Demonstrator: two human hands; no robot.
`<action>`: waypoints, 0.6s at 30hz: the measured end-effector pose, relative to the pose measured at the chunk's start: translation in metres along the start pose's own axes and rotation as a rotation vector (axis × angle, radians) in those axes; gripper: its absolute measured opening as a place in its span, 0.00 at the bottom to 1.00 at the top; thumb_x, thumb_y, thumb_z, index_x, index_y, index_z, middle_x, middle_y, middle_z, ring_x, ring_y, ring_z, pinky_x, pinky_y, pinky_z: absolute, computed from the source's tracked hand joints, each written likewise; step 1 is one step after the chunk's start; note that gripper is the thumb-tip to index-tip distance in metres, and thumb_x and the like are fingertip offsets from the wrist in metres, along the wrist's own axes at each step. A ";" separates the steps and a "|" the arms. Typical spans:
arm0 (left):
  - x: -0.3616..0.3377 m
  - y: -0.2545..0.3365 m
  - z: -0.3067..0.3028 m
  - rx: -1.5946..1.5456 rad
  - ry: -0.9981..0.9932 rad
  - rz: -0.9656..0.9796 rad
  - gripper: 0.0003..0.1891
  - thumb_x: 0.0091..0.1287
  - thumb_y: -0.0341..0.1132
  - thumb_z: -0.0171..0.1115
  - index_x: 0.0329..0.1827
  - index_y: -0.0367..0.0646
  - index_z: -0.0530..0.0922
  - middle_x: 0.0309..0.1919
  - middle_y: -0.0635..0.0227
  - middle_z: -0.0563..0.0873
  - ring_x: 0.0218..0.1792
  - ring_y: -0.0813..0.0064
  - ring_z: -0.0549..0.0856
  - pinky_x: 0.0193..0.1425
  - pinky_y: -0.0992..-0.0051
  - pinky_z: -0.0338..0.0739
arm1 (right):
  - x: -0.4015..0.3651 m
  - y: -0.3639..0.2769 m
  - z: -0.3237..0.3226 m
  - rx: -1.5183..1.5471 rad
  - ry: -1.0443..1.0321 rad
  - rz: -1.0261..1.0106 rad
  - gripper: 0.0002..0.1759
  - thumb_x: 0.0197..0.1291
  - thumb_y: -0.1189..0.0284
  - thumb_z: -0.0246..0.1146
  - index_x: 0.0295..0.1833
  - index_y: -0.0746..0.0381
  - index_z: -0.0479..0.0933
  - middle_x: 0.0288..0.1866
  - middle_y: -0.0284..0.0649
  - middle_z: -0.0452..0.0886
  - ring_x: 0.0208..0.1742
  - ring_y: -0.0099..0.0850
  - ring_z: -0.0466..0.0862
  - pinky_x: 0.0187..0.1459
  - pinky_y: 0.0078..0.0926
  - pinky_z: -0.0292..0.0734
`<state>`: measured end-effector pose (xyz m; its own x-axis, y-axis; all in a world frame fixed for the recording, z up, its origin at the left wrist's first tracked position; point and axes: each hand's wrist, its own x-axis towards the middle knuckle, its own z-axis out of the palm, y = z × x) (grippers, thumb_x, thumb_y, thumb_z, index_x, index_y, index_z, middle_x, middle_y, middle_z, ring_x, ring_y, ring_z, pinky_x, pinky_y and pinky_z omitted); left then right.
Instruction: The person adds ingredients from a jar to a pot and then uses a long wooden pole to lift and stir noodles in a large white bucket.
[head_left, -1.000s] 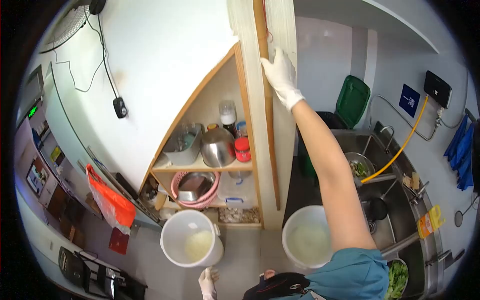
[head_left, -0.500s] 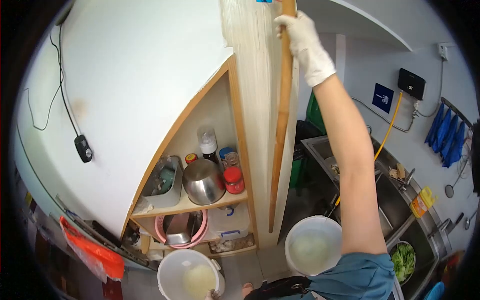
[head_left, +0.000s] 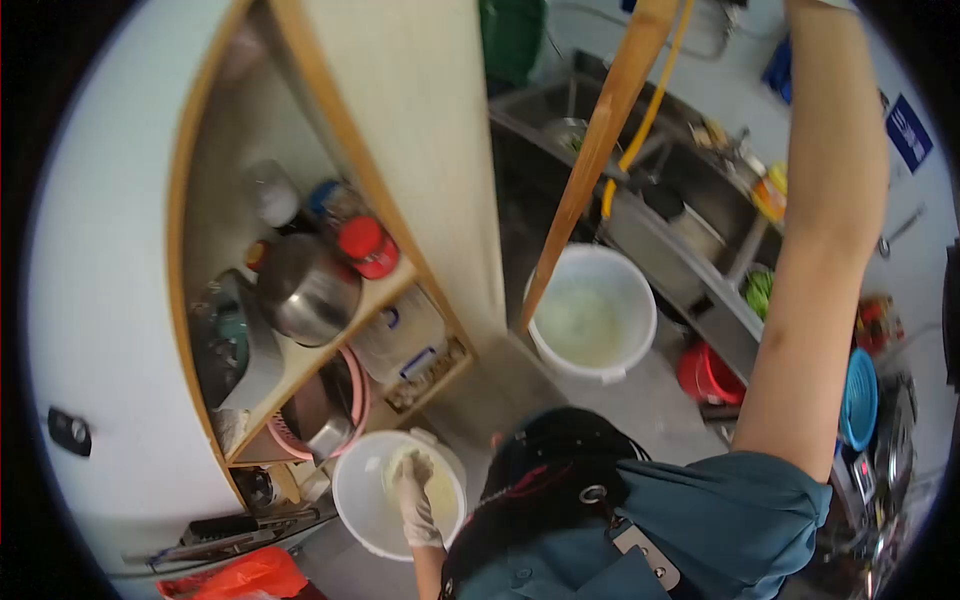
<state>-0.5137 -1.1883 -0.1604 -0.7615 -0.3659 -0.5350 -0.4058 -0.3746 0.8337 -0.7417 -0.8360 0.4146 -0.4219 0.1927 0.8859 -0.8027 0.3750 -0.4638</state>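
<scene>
My left hand (head_left: 414, 495), in a pale glove, reaches over the near rim into a white bucket (head_left: 350, 500). Its fingers are blurred against the pale yellowish contents, so I cannot tell whether they hold anything. My right arm (head_left: 835, 200) stretches up to the top right, with only the glove's cuff at the frame edge; the hand is beyond it. A long wooden pole (head_left: 600, 140) slants down from the top edge, and its lower end overlaps the left rim of a second white bucket (head_left: 640, 340), which holds cloudy pale liquid.
Shelving (head_left: 340, 340) at left bears a steel pot (head_left: 308, 290), a red-lidded jar (head_left: 368, 248) and a pink basin (head_left: 357, 395). At right runs a steel sink (head_left: 650, 240), with a red bucket (head_left: 708, 375) below and a blue basket (head_left: 860, 400) nearby. An orange bag (head_left: 250, 575) lies lower left.
My view has turned and dropped. My right hand, earlier closed round the pole, has left the frame. The pole now slants toward the right bucket. My left hand shows deeper inside the left bucket.
</scene>
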 end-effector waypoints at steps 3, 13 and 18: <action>0.013 0.023 0.016 0.158 -0.098 -0.009 0.20 0.69 0.46 0.50 0.49 0.35 0.75 0.37 0.62 0.83 0.38 0.71 0.81 0.45 0.72 0.75 | -0.053 -0.014 -0.022 -0.095 -0.015 -0.025 0.10 0.57 0.74 0.55 0.43 0.67 0.69 0.31 0.36 0.71 0.27 0.25 0.72 0.30 0.20 0.73; -0.035 0.204 0.219 0.598 -0.469 0.832 0.17 0.68 0.34 0.52 0.56 0.32 0.71 0.46 0.61 0.78 0.46 0.74 0.77 0.54 0.75 0.70 | -0.142 0.154 -0.108 0.650 -0.511 0.492 0.22 0.46 0.65 0.63 0.48 0.58 0.68 0.44 0.44 0.70 0.50 0.29 0.69 0.52 0.39 0.66; -0.094 0.277 0.327 0.849 -0.415 1.678 0.27 0.65 0.44 0.56 0.61 0.35 0.66 0.59 0.54 0.67 0.59 0.62 0.68 0.60 0.68 0.66 | -0.291 0.239 -0.030 0.139 -0.139 0.628 0.17 0.47 0.77 0.59 0.45 0.64 0.68 0.33 0.37 0.75 0.39 0.24 0.75 0.42 0.26 0.72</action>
<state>-0.7200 -0.9794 0.1657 -0.5780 0.3863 0.7188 0.7543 0.5889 0.2901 -0.7982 -0.7757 0.0465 -0.8708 0.2148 0.4422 -0.4291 0.1069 -0.8969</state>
